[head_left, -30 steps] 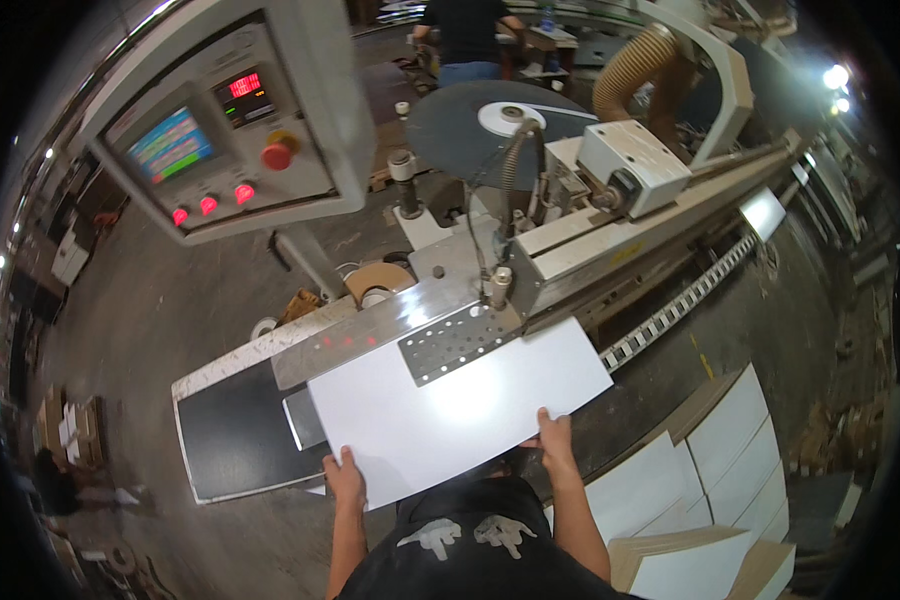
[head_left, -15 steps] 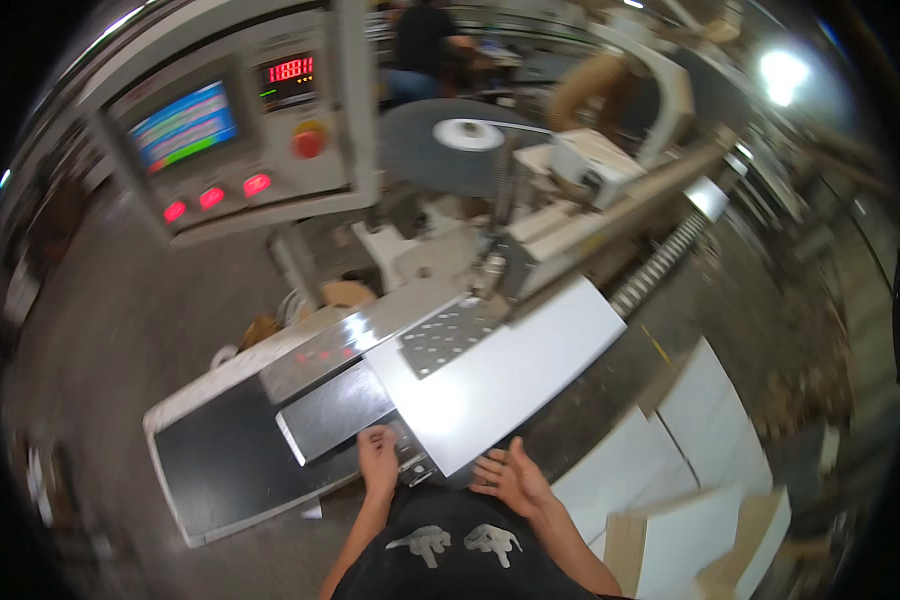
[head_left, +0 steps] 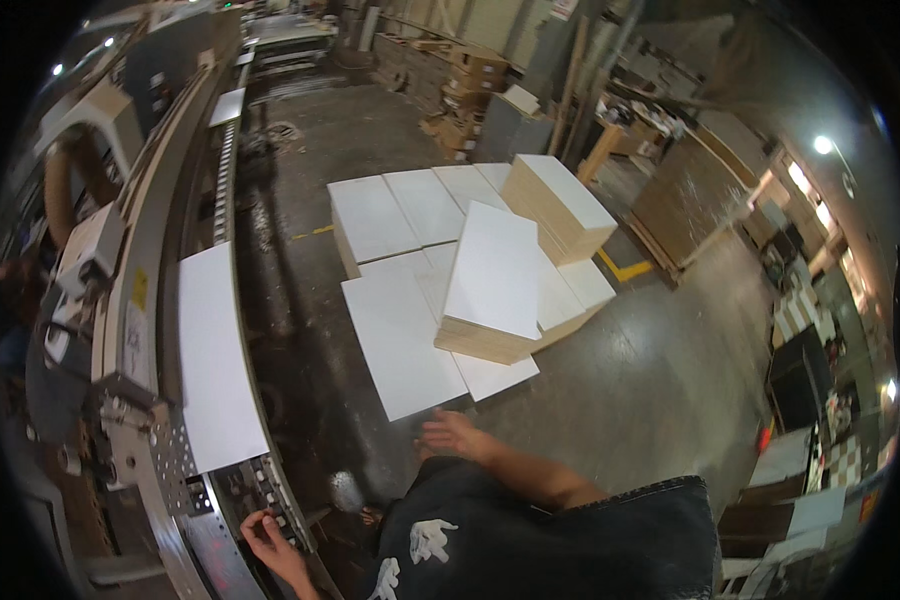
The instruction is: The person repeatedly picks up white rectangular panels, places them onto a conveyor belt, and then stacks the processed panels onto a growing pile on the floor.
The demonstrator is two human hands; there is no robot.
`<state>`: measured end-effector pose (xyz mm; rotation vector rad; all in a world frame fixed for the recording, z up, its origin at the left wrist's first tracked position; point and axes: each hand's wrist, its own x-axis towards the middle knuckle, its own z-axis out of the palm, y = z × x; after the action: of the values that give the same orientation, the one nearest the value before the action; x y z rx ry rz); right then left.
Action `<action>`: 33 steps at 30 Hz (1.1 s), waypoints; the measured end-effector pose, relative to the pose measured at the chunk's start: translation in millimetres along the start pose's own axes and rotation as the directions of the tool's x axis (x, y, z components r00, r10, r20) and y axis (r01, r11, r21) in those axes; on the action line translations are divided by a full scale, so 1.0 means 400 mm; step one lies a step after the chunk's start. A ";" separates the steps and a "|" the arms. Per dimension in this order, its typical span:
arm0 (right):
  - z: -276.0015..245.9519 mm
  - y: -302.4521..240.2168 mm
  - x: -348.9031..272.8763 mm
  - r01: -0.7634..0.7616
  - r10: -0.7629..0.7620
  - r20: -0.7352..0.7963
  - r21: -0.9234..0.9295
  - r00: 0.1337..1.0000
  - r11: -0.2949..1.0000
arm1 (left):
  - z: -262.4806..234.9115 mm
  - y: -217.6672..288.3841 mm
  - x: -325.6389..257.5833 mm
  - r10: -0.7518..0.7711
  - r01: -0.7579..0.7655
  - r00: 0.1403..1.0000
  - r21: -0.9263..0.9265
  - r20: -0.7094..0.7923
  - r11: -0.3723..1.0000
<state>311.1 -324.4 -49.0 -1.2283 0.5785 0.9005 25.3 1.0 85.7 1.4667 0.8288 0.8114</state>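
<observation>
White panel (head_left: 213, 360), one, oblong: lying flat along the machine (head_left: 122, 330), at the person's left, clear of both hands. Near end beside the perforated plate (head_left: 174, 448); far end toward the toothed strip (head_left: 227, 180).

Left hand (head_left: 270, 542): at the near end of the machine, beside the small rollers (head_left: 269, 484); fingers bent, a modest gap between them and the thumb, grip half-wide, nothing seen held. Contact with the rollers: cannot tell.

Right hand (head_left: 452, 436): in front of the person, near the closest boards (head_left: 402, 340); grip wide and loose, fingers extended, bare of any load. It appears apart from the boards.

White boards, several stacks, set side by side low over the floor (head_left: 660, 370). One pale-edged stack (head_left: 492, 270) rests askew on top; another stack (head_left: 562, 200) stands at the far right corner.

Dark garment (head_left: 560, 540), pale hand-shaped prints, worn by the person.

Ribbed hose (head_left: 65, 170), tan, at the machine's far side.

Brown cartons (head_left: 478, 72), piled, background.

Yellow mark (head_left: 628, 270), on the floor, right of the stacks.
</observation>
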 end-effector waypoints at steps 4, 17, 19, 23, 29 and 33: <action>-0.258 -0.053 0.049 0.201 -0.124 -0.283 0.260 0.951 0.945 | 0.042 -0.009 -0.007 0.091 -0.091 0.996 0.019 0.009 0.996; -0.635 -0.399 0.311 0.281 -0.538 -0.642 -0.465 0.546 0.839 | 0.518 -0.055 -0.264 -0.161 0.138 0.966 0.123 0.200 0.983; -0.606 -0.375 0.343 0.161 -0.507 -0.667 -0.510 0.546 0.845 | 0.626 -0.006 -0.313 -0.220 0.176 0.946 0.194 0.236 0.965; -0.514 -0.399 0.306 0.320 -0.247 -0.523 0.053 0.816 0.946 | 0.775 0.080 -0.350 -0.209 0.091 0.922 0.343 0.327 0.935; -0.544 -0.466 0.393 0.112 -0.048 -0.298 0.204 0.953 0.973 | 0.888 0.006 -0.298 -0.348 0.297 0.832 0.184 0.431 0.937; -0.535 -0.372 0.382 0.119 -0.104 -0.207 0.063 0.973 0.991 | 0.997 -0.078 -0.262 -0.651 0.647 0.660 0.157 0.374 0.746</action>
<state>536.9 -499.9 -146.2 -1.2798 0.6923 0.6572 316.0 -288.0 32.5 1.1503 0.9417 -0.0573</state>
